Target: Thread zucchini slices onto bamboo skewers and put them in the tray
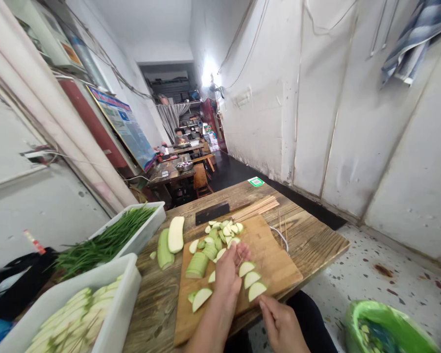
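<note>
My right hand (281,321) is closed at the near edge of the cutting board, gripping the lower end of a thin skewer. Several half-round zucchini slices (252,279) sit in a row along that skewer. Over the middle of the wooden cutting board (272,260), my left hand (231,269) is curled closed near the skewer's far end; what its fingers hold is hidden. A pale zucchini slice (233,241) shows just past the left thumb. Cut zucchini pieces (197,265) lie left of that hand, with a heap of smaller slices (224,229) behind it.
Two zucchini pieces (175,235) lie left of the board. White tubs hold green chives (113,238) and skewered slices (73,318). Behind the board are loose skewers (257,208) and a dark flat blade (212,214). A green-lined bin (389,323) stands at right.
</note>
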Tool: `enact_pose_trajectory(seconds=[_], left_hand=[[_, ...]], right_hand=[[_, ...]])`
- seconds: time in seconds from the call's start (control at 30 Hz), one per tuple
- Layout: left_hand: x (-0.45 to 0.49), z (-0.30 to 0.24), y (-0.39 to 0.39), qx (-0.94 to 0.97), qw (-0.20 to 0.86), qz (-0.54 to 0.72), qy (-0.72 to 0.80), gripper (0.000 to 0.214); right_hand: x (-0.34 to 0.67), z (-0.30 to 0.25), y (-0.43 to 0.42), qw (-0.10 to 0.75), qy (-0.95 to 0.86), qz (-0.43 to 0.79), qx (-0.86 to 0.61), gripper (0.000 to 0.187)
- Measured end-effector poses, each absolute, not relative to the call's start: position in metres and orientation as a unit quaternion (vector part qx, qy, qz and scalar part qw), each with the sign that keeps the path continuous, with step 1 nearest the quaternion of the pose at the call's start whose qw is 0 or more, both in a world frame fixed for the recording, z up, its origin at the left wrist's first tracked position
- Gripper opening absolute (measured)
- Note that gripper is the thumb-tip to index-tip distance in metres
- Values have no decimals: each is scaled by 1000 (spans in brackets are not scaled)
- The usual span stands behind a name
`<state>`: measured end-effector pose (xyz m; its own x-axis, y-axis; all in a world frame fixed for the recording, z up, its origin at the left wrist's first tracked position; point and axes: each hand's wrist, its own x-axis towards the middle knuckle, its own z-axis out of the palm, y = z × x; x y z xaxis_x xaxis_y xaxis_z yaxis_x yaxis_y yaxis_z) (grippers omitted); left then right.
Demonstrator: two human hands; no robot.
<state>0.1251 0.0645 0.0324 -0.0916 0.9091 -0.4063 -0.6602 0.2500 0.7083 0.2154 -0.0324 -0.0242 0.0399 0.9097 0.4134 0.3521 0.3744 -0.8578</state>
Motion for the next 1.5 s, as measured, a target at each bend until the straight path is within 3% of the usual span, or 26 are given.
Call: enact_pose_trajectory(seconds=[0.17,0.37,0.6,0.9,1.13,1.33,1.5], left_hand=[[117,44,65,163,669,581,434,9],[104,53,67,171,699,553,419,30],[106,44,71,200,660,582,431,18],[113,38,68,232,657,571,434,21],[110,43,64,218,673,576,410,29],[115,34,41,305,722,472,404,32],[119,29,34,280,711,503,404,32]], right_hand=[[219,-19,-29,508,-653,270,-493,32],[220,-12,-35,503,-639,335,-476,34],[216,-13,-38,487,-629,365,-483,35],[213,-6,-35,505,-596,395,-482,32],[213,-6,-29,512,-606,348,-500,31],[213,-7,-23,529,-598,335,-500,29],[211,-6,-26,533,-595,348,-492,29]])
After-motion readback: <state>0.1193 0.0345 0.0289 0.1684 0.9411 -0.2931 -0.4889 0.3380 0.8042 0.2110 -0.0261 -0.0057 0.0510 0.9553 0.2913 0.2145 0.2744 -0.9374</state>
